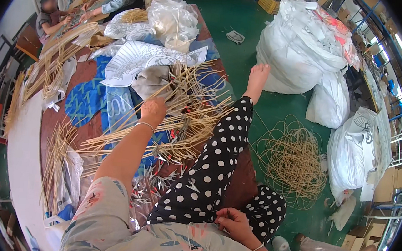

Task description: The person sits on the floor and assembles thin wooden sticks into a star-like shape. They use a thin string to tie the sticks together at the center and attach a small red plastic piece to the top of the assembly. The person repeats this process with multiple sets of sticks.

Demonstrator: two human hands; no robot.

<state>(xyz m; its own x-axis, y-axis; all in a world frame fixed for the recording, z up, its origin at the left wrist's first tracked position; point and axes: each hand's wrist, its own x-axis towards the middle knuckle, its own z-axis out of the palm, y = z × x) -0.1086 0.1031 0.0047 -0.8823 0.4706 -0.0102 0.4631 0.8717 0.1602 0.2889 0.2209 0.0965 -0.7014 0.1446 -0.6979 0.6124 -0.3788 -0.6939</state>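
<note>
My left hand [153, 112] reaches forward over a pile of thin bamboo sticks [194, 120], its fingers curled down beside a crumpled grey cloth [151, 82]. Sticks pass close to those fingers, but what lies in them is hidden. On my lap, my right hand [236, 225] is closed with thumb and fingers together; anything between them is too small to make out. Many small metal clips [160, 177] with red and black parts lie near my left forearm and among the sticks. My leg in dotted trousers [206, 169] stretches along the pile's right side.
A printed white fan-shaped sheet [132, 62] and a clear plastic bag [174, 18] lie beyond the cloth. Bamboo bundles [56, 170] stand left. A coil of thin cane [293, 164] rests on the green floor, near big white sacks [288, 52]. People [52, 17] work at far left.
</note>
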